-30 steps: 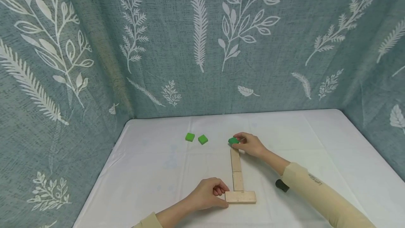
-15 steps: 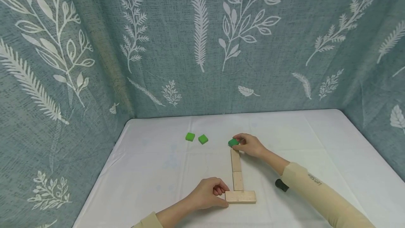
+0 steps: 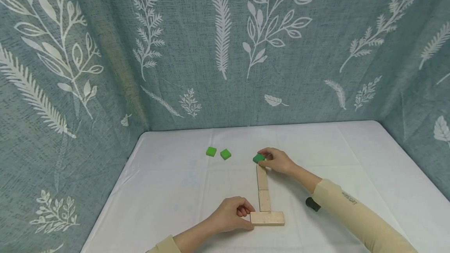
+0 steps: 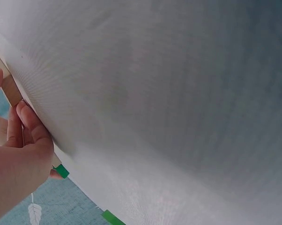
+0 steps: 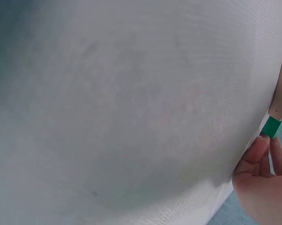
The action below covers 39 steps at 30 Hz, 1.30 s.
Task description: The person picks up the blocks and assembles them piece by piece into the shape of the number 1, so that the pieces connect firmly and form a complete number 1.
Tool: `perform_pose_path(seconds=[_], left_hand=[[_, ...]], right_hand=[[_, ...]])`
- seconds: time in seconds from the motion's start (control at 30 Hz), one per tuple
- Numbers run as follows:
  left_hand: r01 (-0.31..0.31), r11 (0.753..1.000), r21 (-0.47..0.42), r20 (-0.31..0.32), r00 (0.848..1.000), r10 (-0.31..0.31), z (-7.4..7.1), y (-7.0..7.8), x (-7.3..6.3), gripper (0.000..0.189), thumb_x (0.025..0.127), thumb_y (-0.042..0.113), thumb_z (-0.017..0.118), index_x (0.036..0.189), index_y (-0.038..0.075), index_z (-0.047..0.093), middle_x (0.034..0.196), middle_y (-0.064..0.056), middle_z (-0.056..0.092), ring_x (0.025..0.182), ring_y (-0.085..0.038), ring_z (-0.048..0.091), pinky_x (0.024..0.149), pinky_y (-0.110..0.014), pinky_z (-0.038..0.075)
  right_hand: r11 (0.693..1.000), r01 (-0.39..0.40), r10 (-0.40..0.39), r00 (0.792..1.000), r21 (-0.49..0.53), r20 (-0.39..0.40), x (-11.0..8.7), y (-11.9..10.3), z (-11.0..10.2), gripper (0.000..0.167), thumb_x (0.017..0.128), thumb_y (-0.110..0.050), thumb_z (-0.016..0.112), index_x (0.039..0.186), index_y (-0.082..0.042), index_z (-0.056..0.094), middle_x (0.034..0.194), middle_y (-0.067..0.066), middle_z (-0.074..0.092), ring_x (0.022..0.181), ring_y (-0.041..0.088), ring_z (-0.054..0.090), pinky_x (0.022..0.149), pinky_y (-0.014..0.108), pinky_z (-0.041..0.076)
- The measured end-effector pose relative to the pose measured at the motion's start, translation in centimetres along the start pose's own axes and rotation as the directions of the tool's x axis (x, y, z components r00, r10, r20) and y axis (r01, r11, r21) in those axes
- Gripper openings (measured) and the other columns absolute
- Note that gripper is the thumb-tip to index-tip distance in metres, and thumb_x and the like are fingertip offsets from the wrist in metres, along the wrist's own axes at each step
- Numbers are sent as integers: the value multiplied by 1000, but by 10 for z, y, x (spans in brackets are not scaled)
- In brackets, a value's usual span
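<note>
A crosswise wooden block (image 3: 267, 218) lies nearest the person on the white table, its left end pinched by the left hand (image 3: 230, 214) between thumb and fingers. In the left wrist view the thumb is on one side of this wooden block (image 4: 11, 90) and the fingertips are on the other. Two more wooden blocks (image 3: 262, 177) run end to end away from it. At their far end, the right hand (image 3: 277, 160) pinches a dark green block (image 3: 258, 158) between thumb and fingers. The right wrist view shows the green block (image 5: 272, 126) against the wooden end.
Two lighter green blocks (image 3: 225, 154) lie apart at the back, left of the row. A small black object (image 3: 312, 204) sits beside the right sleeve (image 3: 337, 194). A patterned teal curtain (image 3: 197, 50) hangs behind the table (image 3: 158, 190) and along its sides.
The right hand has shifted the dark green block very slightly toward the person and left, at the end of the row. The left hand stays on the crosswise wooden block.
</note>
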<state>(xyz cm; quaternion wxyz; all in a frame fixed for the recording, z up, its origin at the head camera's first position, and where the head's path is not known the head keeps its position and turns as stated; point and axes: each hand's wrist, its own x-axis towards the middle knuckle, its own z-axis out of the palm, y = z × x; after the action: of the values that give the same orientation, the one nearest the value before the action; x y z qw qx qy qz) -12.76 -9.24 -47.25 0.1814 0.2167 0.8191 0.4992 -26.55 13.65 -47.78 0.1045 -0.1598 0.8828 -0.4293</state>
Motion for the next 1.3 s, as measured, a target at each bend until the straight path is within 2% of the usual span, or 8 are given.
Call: perform_pose_path(seconds=[0.5,0.93,1.3], left_hand=[[13,1000,3,0,1000,-13,-1,0,-1,29,68,4,86,91,7,68,77,3,56,70,-4,50,65,-18,43],[12,1000,6,5,1000,-12,-1,1,-2,29,69,4,86,92,7,68,77,3,56,70,-5,50,65,-18,43],[44,999,-3,54,998,-44,-6,4,0,29,73,7,84,97,5,68,81,3,58,73,-5,53,68,-17,45]], right_hand=[[1000,24,-24,1000,6,10,0,0,2,39,91,-17,67,127,-2,60,111,11,61,93,21,57,70,31,47],[999,37,-37,999,9,8,-3,0,2,39,93,-16,66,128,-1,59,112,13,61,90,19,56,69,31,46],[999,54,-54,998,-1,13,-3,0,1,38,93,-15,65,128,-1,59,112,12,61,88,18,54,68,31,46]])
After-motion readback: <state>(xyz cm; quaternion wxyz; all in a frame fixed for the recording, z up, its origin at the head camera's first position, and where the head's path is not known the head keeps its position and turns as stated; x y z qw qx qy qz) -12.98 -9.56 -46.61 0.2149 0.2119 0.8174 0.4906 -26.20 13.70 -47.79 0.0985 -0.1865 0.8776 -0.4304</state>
